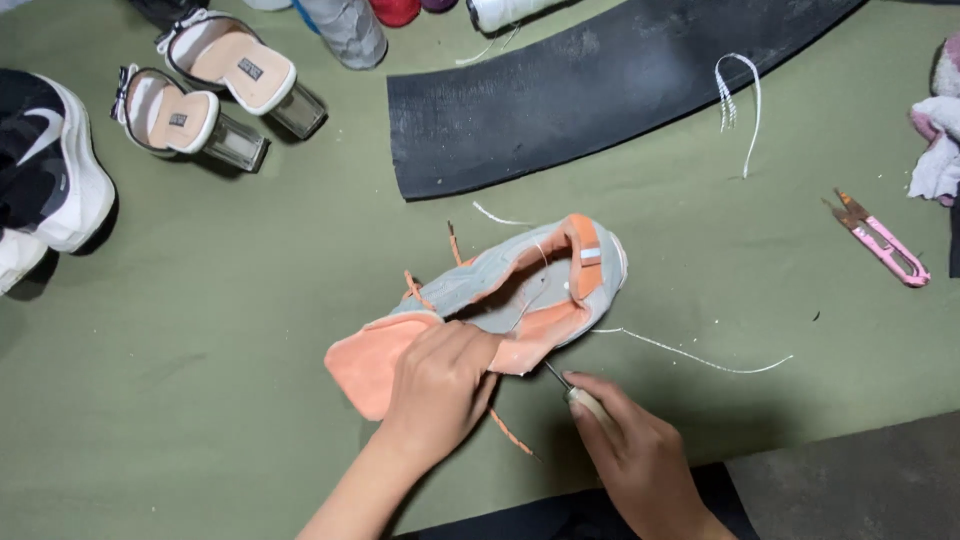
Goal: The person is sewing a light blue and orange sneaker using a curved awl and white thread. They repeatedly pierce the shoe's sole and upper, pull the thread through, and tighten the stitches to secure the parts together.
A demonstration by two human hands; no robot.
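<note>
The left hand [440,385] holds the grey and orange shoe [500,295], which stretches up and right from its fingers, while the right hand [630,450] grips an awl [575,392] just beside it.

The sneaker [520,290] lies mid-bench [250,300], both hands at its near side. Behind it lies a rubber strip [600,90]; snips [880,240] right; heeled sandals [210,90] far left, seemingly paired.

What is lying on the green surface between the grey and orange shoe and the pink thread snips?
In the head view, only a loose white thread crosses below that stretch; between the shoe and the snips the green surface is bare.
</note>
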